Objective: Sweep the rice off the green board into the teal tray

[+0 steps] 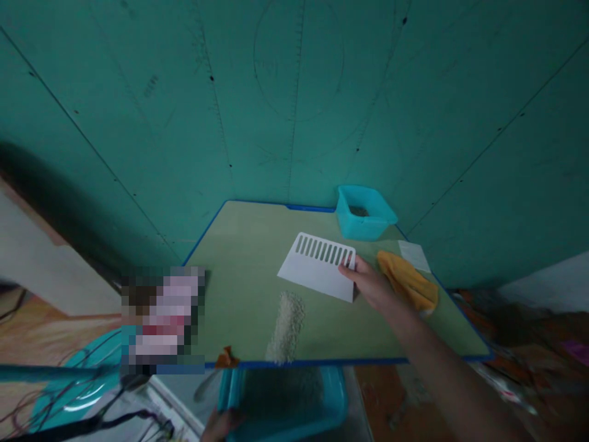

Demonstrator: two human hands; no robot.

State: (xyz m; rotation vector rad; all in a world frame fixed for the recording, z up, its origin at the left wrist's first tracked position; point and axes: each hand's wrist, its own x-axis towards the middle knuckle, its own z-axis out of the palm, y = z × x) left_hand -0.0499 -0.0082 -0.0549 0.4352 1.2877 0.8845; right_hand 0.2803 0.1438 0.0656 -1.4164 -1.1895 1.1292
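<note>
My right hand (373,284) grips the right edge of a white plastic scraper with slots (317,266), which lies flat on the green table top (239,258). A line of white grains (286,326) runs from below the scraper to the table's front edge. Under that edge my left hand (221,425) holds a blue tray (294,402) by its left rim, fingers wrapped round it. Some pale grains show faintly inside the tray.
A small blue tub (364,212) with dark bits inside stands at the table's far right corner. A yellow cloth (408,281) and a white paper slip (414,254) lie right of my hand. A green wall (294,92) rises behind. Cables and a blue stool (78,393) sit lower left.
</note>
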